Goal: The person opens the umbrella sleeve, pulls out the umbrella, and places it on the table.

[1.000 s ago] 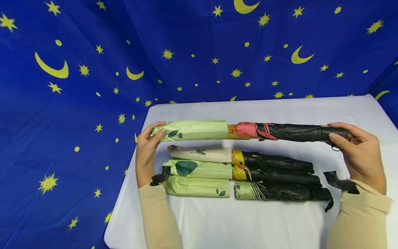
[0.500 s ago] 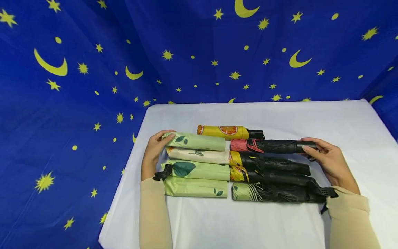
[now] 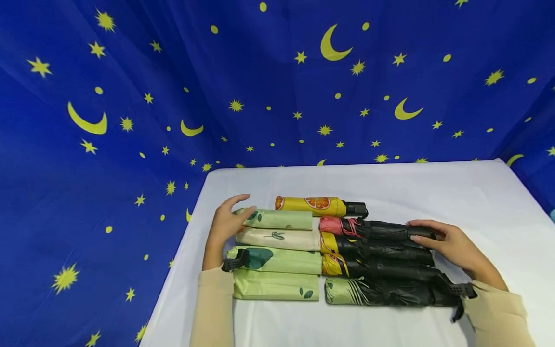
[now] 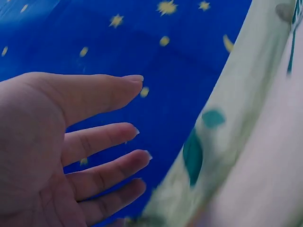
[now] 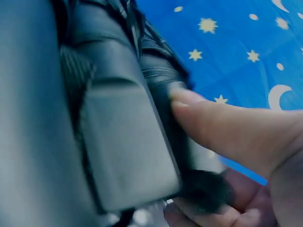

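My left hand, thumb and fingers spread apart, is beside the left end of a pale green leaf-print fabric roll. The left wrist view shows nothing between those fingers. At right, my right hand holds the handle end of a folded black umbrella with a red tip. Its thumb lies against the dark handle, and the other fingers are partly hidden behind it. Next to that umbrella in the right wrist view is another umbrella's black handle.
Toward me lie a cream roll and more green rolls, paired with black-and-yellow umbrellas and a black-and-green one. Behind them is a yellow orange-print umbrella. A blue star-print cloth hangs behind the white table.
The green roll and red-tipped umbrella came down from above the table to the back of the two rows. My left hand let go of the roll. The head view tilted upward.
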The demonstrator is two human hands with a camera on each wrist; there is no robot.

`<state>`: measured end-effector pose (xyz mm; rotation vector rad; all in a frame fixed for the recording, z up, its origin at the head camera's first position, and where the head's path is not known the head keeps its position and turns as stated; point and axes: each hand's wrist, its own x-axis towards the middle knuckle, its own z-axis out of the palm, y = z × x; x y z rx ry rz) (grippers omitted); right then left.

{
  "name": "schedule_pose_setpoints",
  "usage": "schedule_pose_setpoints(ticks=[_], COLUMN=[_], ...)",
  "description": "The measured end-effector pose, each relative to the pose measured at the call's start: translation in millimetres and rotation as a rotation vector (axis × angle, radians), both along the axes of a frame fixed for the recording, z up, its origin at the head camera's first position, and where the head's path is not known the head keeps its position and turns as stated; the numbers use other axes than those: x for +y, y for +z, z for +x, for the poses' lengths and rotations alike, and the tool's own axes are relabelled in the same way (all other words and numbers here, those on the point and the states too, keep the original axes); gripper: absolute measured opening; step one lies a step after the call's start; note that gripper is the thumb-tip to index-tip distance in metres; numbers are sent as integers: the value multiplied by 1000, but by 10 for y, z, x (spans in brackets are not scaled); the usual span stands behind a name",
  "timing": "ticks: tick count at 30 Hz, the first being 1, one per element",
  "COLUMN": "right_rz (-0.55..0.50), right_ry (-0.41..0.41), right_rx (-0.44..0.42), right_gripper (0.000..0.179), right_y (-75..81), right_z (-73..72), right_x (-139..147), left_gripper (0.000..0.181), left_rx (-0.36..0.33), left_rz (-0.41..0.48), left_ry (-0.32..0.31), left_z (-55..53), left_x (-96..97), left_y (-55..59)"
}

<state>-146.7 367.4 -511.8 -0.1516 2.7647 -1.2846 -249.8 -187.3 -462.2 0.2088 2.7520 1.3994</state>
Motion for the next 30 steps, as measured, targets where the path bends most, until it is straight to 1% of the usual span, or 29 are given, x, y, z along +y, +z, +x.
schedule_pose_setpoints(ticks=[3, 5, 8, 11, 13, 15, 18, 20, 23, 25, 28, 30], right_rz=[97, 165, 232, 274, 287, 307, 340, 341, 318, 297, 272, 256], right_ry=[44, 52, 56, 58, 65, 69, 68, 62, 42, 28, 10, -13], right_rx=[19, 45, 83, 102, 83, 33, -52, -92, -99, -94, -76, -58], right_gripper=[50, 50, 51, 54, 61, 73, 88, 93, 90, 84, 74, 69], right_y=[125, 240, 403, 494, 501, 479, 383, 332, 255, 236, 233, 252], right_z=[-46, -106, -222, -339, -410, -480, -558, -596, -624, -623, -608, -592], right_x=[-51, -139, -354, -643, -836, -1000, -1196, -1295, -1388, -1403, -1386, -1371], left_gripper=[52, 51, 53, 58, 62, 66, 70, 72, 71, 68, 68, 69], left_rx=[22, 30, -14, -63, -91, -112, -159, -177, -193, -186, -156, -137], left_rz=[-67, -122, -192, -254, -282, -304, -314, -319, -301, -283, -248, -221], left_ry=[-55, -96, -132, -133, -120, -101, -73, -56, -46, -49, -50, -37], left_z=[-66, -134, -228, -280, -295, -301, -279, -271, -267, -268, -260, -250], left_x=[210, 362, 575, 735, 811, 868, 916, 926, 925, 924, 940, 957], left_y=[45, 60, 73, 62, 47, 28, -17, -45, -70, -83, -84, -77])
